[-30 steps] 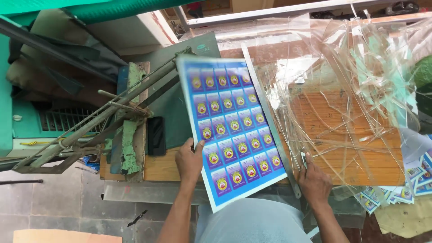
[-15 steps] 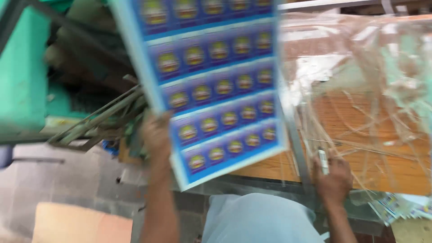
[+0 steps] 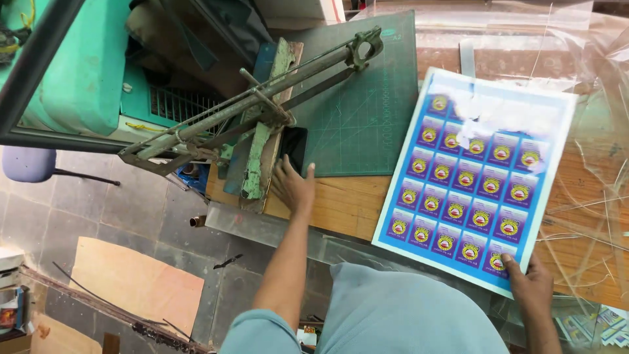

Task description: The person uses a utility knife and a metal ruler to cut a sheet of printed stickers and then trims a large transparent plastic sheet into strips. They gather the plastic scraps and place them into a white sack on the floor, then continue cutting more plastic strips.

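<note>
Since the frame half a second back, the sheet (image 3: pixel 472 180) has come down from its raised position in front of the camera and now lies flat on the bench (image 3: pixel 341 203), to the right of the cutter (image 3: pixel 262 115). The left hand (image 3: pixel 293 185) has let go of it and moved left.

Right hand (image 3: pixel 529 282): pinches the sheet's near right corner, thumb on top, fingers under the edge. Sheet is blue, printed with rows of round yellow-and-red labels; its far end shows glare. Its near edge overhangs the bench front.

Left hand: open, fingers spread, palm down on the bench at the near edge of the green mat (image 3: pixel 367 98). Fingertips touch a dark phone (image 3: pixel 293 145) lying beside the cutter's base. Not gripping anything.

Cutter: long lever arm raised at a slant, running from lower left up to its pivot at the mat's far side.

Right of the sheet: clear plastic film (image 3: pixel 590 164) with thin strips scattered over the wood. More printed labels (image 3: pixel 599 324) lie at the lower right corner.

Floor to the left: grey tiles, a brown board (image 3: pixel 137 282).
</note>
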